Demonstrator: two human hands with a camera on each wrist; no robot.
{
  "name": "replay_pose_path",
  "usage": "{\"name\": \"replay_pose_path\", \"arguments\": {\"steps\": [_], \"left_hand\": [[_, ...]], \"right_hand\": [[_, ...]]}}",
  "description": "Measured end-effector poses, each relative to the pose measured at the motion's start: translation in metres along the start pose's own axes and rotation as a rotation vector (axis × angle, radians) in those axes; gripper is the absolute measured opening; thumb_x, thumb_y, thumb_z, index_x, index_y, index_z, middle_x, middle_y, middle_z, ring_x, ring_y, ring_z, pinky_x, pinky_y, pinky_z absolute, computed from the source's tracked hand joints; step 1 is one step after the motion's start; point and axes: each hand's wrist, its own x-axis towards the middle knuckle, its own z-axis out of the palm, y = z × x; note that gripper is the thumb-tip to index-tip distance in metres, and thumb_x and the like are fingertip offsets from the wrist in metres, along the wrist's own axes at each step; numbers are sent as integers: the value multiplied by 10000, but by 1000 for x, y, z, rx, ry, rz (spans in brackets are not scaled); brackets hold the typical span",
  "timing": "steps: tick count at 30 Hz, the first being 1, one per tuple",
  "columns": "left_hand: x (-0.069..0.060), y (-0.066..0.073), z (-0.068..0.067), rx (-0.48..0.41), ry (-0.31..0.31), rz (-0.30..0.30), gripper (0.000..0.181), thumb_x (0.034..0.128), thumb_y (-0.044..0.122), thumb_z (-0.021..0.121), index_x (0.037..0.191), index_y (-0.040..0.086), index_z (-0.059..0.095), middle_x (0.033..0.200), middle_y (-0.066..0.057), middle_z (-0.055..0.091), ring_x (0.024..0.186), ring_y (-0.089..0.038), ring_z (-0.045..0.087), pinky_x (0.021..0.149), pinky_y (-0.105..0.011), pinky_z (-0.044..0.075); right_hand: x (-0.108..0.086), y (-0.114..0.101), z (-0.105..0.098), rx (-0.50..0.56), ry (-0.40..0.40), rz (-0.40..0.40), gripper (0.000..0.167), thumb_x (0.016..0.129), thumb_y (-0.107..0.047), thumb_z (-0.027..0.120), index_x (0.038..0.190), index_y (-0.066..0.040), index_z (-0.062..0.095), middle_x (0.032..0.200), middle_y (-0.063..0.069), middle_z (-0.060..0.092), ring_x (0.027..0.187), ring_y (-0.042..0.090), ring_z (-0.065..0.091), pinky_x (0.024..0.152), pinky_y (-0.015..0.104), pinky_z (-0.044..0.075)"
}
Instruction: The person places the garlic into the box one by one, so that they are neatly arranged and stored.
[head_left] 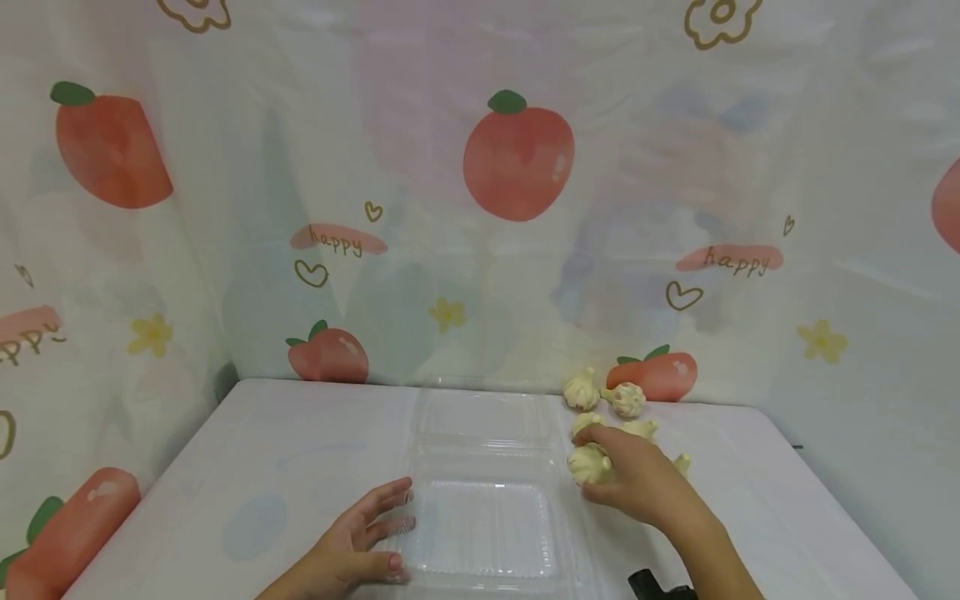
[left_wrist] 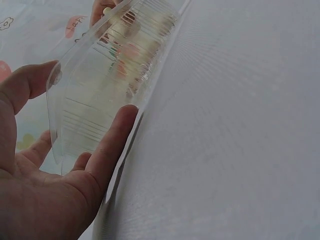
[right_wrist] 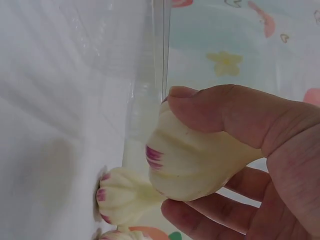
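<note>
A clear plastic clamshell box [head_left: 480,575] lies opened on the table, its lid [head_left: 483,419] folded out toward the back wall. My left hand [head_left: 352,537] is at the box's left side with fingers extended, touching the wall; in the left wrist view the thumb tip meets the clear rim [left_wrist: 54,82]. To the right of the box, my right hand [head_left: 641,475] grips a garlic bulb [right_wrist: 195,155] between thumb and fingers. Pale cream with purple streaks, the bulb appears just above the table. Another garlic bulb [right_wrist: 120,195] is below it in the right wrist view.
Several more garlic bulbs lie around and behind the right hand, including one [head_left: 582,389] by the back edge and one [head_left: 627,400] beside it. A black object [head_left: 660,586] shows near the right forearm. A fruit-printed sheet [head_left: 480,275] hangs behind the white table [head_left: 322,433].
</note>
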Motion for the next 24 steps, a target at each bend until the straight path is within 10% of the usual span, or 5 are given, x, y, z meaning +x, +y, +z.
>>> {"name": "replay_pose_path", "arguments": {"steps": [24], "left_hand": [[1,-3,-2,8,-6,42,844,917,72,712,1590,115,203,1634,-228,110,1434,-345,331,945,-460,528]], "right_hand": [[4,-42,16,80,72,-180,530,734,-214,865,1208,-266,633,1174,-176,659,1056,64,617,860,335,529]]}}
